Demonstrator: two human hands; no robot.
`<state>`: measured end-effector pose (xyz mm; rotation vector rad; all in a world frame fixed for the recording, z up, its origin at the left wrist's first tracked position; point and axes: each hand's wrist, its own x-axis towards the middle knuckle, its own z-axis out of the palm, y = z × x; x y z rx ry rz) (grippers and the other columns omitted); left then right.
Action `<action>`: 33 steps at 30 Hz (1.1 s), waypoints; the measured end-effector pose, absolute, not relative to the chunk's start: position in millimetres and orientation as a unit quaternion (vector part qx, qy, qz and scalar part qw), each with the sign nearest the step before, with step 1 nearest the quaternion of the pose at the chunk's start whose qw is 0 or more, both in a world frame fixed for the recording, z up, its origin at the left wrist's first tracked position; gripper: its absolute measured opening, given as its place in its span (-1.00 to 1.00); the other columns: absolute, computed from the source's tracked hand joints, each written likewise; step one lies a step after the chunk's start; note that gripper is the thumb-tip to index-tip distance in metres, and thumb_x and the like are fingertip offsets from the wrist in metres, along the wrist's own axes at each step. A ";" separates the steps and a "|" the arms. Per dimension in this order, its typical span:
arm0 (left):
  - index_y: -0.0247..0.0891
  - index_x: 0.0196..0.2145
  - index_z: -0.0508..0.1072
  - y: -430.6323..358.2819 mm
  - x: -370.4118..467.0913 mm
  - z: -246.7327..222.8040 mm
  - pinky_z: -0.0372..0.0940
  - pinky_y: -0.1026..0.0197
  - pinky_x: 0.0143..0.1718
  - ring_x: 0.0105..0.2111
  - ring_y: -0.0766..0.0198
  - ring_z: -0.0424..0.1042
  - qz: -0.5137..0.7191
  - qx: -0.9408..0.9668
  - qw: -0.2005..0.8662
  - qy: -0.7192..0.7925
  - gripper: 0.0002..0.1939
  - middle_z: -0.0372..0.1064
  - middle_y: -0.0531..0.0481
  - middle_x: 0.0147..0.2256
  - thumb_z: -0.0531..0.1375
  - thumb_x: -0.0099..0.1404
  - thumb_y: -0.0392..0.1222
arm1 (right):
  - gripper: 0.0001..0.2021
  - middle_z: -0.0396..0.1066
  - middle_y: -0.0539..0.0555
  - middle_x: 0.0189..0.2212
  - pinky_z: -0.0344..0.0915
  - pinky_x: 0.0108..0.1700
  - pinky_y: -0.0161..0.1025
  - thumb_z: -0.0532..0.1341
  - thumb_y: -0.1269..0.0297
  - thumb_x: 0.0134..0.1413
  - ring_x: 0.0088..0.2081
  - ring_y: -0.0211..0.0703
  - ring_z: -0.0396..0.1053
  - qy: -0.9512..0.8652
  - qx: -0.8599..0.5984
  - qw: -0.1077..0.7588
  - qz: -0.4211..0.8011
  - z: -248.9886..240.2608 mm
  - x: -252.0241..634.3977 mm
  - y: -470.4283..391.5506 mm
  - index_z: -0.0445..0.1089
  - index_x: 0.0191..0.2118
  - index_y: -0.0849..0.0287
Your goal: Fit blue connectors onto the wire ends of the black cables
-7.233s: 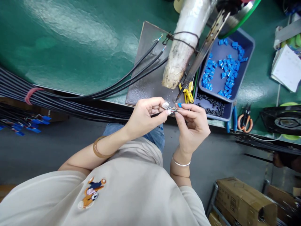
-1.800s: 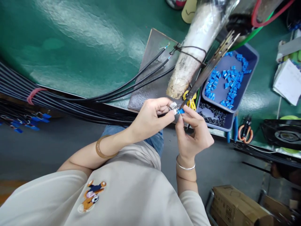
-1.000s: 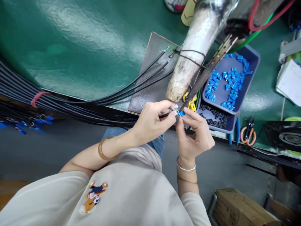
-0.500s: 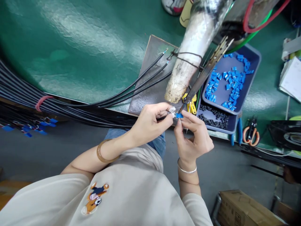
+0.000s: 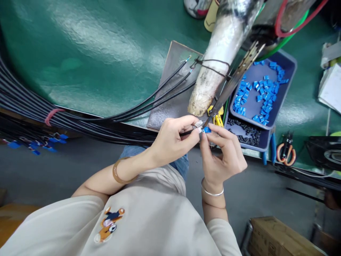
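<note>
My left hand (image 5: 172, 142) pinches the end of a black cable (image 5: 185, 133), with pale wrapping on its fingertips. Close beside it, my right hand (image 5: 222, 153) holds a small blue connector (image 5: 207, 130) between thumb and fingers. Thin wires at the cable's end meet the connector between both hands. The tip of a dark metal tool (image 5: 213, 112) on a stand comes down right at that spot. A white wrapped tube (image 5: 204, 89) hangs just above my fingers.
Three black cables with stripped ends lie on a grey board (image 5: 165, 92). A bin of blue connectors (image 5: 291, 71) overlaps a bin of small black parts (image 5: 262, 144) on the right. Orange-handled pliers (image 5: 286, 153) and yellow cutters (image 5: 218, 119) lie nearby. A cable bundle (image 5: 29, 96) runs left.
Both hands have shifted slightly right with the cable end and the blue connector. My left fingertips now sit closer to the metal tool tip.
</note>
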<state>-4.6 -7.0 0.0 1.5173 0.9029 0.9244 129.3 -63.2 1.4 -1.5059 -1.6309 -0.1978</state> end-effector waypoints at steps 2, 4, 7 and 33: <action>-0.32 -0.39 0.38 -6.7 -5.3 -0.3 0.05 0.35 -0.55 -0.59 0.46 0.10 0.380 0.626 0.567 0.378 -0.87 0.16 0.13 -0.58 0.12 0.32 -0.26 | -0.83 0.60 0.03 -0.19 0.55 -0.15 -0.29 0.35 0.49 0.03 -0.21 -0.22 0.59 -0.664 -0.598 0.441 -0.084 -0.2 128.8 -64.2 0.40 -0.31 0.11; -0.32 -0.41 0.36 -6.1 -6.0 -1.3 0.04 0.35 -0.55 -0.58 0.47 0.08 0.369 0.612 0.591 0.374 -0.87 0.12 0.14 -0.58 0.13 0.31 -0.27 | -0.82 0.60 0.04 -0.20 0.55 -0.16 -0.32 0.35 0.51 0.02 -0.24 -0.24 0.59 -0.673 -0.590 0.436 -0.094 -2.6 129.4 -65.0 0.39 -0.32 0.12; -0.31 -0.44 0.33 -5.2 -6.7 -2.8 0.01 0.36 -0.56 -0.58 0.48 0.03 0.362 0.593 0.616 0.371 -0.86 0.04 0.16 -0.59 0.13 0.29 -0.28 | -0.82 0.60 0.03 -0.21 0.54 -0.16 -0.33 0.34 0.50 0.03 -0.26 -0.25 0.59 -0.683 -0.585 0.424 -0.105 -5.4 130.9 -65.0 0.38 -0.31 0.11; -0.30 -0.38 0.33 -12.0 -22.8 -4.3 0.25 0.41 -0.62 -0.65 0.47 0.32 0.339 0.556 0.696 0.302 -0.86 0.37 0.07 -0.53 0.16 0.35 -0.24 | -0.96 0.48 -0.10 -0.40 0.43 -0.35 -0.39 0.24 0.34 0.21 -0.43 -0.37 0.50 -0.631 -0.619 0.456 0.100 -8.0 144.3 -72.0 0.35 -0.26 0.11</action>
